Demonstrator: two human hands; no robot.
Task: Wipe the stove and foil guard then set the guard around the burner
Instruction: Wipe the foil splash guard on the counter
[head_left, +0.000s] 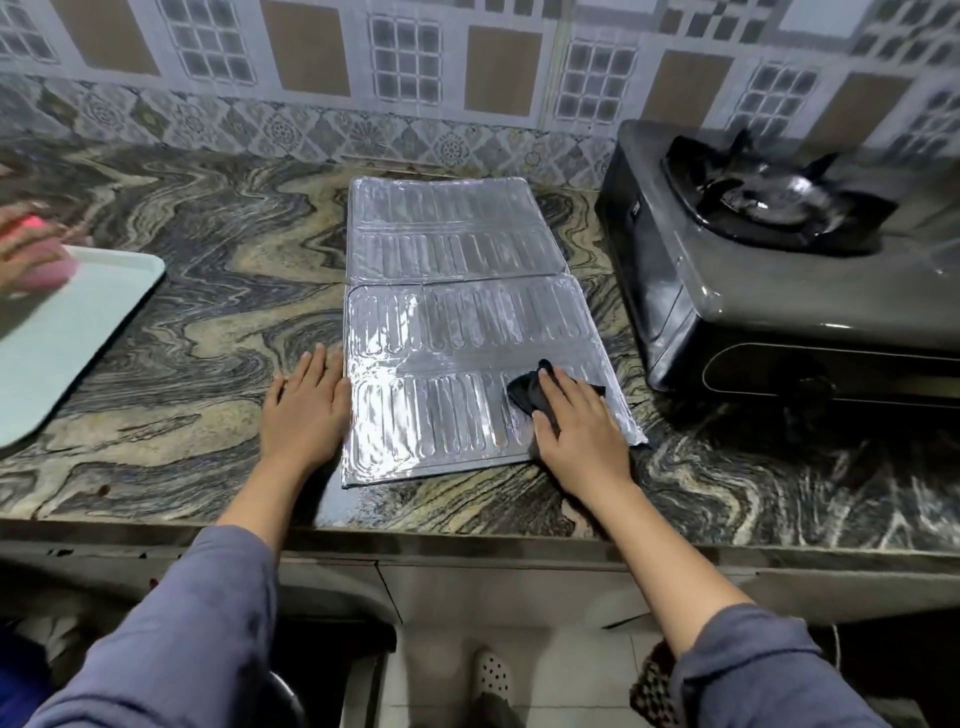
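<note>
While the foil guard lies unfolded on the table, wiping is judged under way.
Far left, a pale tray sits with a blurred pink item, possibly a sponge. Left hand, fingers straight, lies flat against the guard's left edge, apparently to stop it sliding. Right hand presses a dark cloth, fingers extended over it, on the near right panel. Stove stands just beside, burner not yet screened.
</note>
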